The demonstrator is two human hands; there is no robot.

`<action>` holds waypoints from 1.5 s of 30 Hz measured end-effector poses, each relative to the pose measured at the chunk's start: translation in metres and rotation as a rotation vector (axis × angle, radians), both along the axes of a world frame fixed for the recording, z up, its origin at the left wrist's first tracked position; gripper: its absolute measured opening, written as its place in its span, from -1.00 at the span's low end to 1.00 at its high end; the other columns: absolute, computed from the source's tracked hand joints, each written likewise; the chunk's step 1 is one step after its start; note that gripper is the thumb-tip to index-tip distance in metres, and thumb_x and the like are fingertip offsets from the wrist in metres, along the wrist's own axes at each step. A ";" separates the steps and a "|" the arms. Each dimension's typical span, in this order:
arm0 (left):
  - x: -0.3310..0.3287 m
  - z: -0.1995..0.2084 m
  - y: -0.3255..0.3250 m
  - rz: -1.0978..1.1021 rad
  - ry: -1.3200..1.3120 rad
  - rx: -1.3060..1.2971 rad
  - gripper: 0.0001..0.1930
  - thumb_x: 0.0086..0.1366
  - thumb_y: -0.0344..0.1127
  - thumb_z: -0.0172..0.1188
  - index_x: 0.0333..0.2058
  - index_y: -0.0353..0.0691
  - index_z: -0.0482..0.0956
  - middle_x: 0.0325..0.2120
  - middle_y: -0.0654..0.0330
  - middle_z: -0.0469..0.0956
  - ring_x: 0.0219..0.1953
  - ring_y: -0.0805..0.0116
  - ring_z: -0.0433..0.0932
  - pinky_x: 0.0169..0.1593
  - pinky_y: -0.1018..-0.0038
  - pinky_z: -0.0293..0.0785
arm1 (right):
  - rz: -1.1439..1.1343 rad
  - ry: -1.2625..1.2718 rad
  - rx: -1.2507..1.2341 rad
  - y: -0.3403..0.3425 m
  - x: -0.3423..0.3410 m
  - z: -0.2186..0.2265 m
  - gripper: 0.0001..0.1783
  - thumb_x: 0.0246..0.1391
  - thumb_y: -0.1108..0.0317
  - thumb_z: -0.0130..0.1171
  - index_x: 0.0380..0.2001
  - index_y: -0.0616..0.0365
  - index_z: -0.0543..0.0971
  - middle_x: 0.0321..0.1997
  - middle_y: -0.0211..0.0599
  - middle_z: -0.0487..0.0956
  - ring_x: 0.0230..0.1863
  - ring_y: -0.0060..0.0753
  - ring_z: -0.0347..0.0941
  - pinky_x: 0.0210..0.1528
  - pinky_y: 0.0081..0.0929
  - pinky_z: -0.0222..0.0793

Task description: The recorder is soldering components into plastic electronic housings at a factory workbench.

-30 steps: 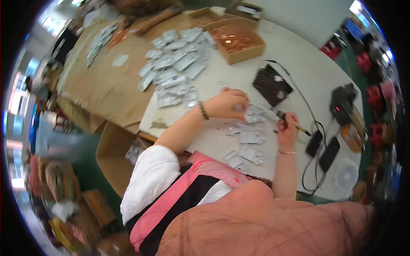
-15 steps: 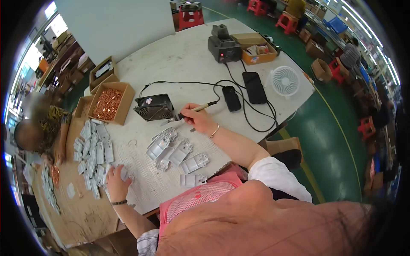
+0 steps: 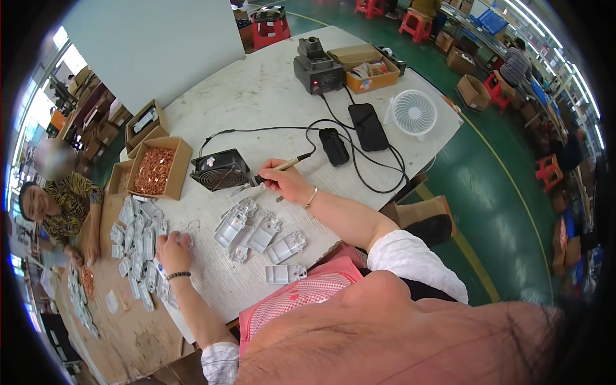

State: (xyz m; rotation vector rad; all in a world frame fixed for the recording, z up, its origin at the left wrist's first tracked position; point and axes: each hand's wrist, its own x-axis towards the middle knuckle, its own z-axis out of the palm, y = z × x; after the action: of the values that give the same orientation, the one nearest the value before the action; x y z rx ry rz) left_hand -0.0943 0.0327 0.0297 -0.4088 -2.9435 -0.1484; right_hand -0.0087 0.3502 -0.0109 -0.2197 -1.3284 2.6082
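Note:
My right hand [image 3: 290,183] is closed round the pale handle of a soldering iron [image 3: 294,161]. Its tip points left, close to the front of a black square fan [image 3: 220,173]. On the white table below it lies a loose group of grey plastic housings [image 3: 263,232], several of them open side up. My left hand [image 3: 173,255] is at the right edge of a larger heap of similar housings [image 3: 135,247]. Its fingers are curled on a grey housing [image 3: 185,239], mostly hidden by the hand.
A cardboard box of small copper-coloured parts [image 3: 154,170] stands beyond the heap. A black soldering station [image 3: 319,74], an orange-sided box [image 3: 372,76], a phone [image 3: 368,127] and a white fan [image 3: 413,112] sit farther back, among looping cables. A co-worker [image 3: 70,205] sits at the left.
My left hand has moved slightly farther from me, its fingers drawing in round a housing. My right hand keeps the soldering iron near the black fan. The whole view has shifted a little.

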 end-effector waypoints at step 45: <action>-0.004 -0.015 0.028 -0.104 -0.406 1.197 -0.68 0.08 -0.40 0.11 -0.14 -0.26 0.42 -0.39 0.34 0.46 -0.49 0.63 0.33 -0.45 0.67 0.28 | -0.033 -0.065 0.106 0.000 0.005 -0.001 -0.93 0.04 0.38 0.04 -0.47 0.11 0.45 -0.62 -0.53 0.35 -0.60 -0.75 0.22 -0.61 -0.77 0.11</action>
State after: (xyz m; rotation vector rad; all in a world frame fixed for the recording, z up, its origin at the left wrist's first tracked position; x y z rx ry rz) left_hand -0.0984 0.0606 0.0142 -0.3320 -2.5101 -2.0106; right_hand -0.0034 0.3506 -0.0119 -0.3096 -1.4664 2.5151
